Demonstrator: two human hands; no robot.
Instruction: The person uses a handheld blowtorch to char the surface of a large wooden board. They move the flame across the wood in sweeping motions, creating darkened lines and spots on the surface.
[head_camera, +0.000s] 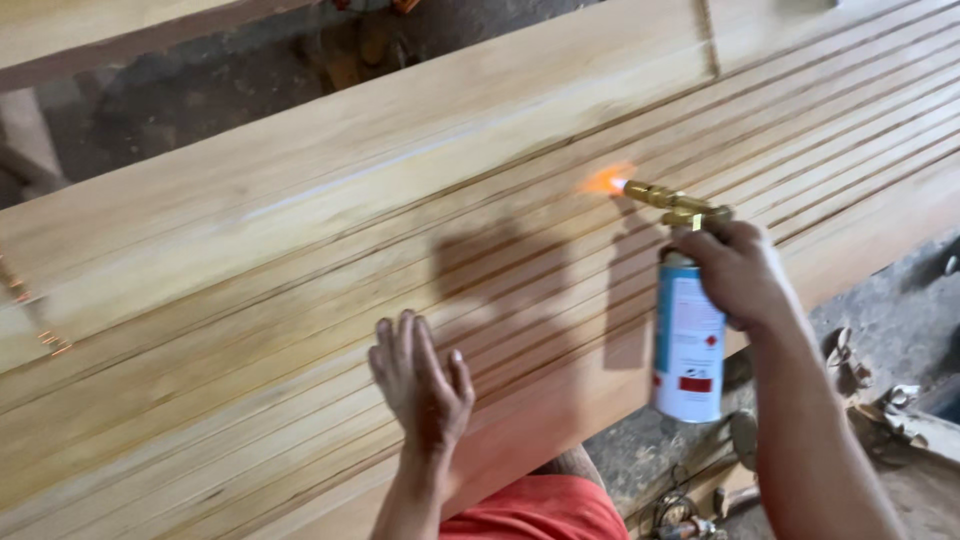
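Note:
My right hand (740, 272) grips a gas torch: a white and blue canister (688, 345) with a brass nozzle (668, 199) on top. An orange flame (606, 181) burns at the nozzle tip, just over the grooved pale wooden panel (300, 260). My left hand (420, 378) hovers flat over the panel's near part, fingers spread, holding nothing. Both hands and the torch cast shadows on the wood.
The long panel fills most of the view and slopes down toward me. A dark gap (200, 90) runs behind it, with another plank (90, 30) at the top left. Grey floor with metal scraps and tools (870, 390) lies at the lower right. Red cloth (540, 510) shows below.

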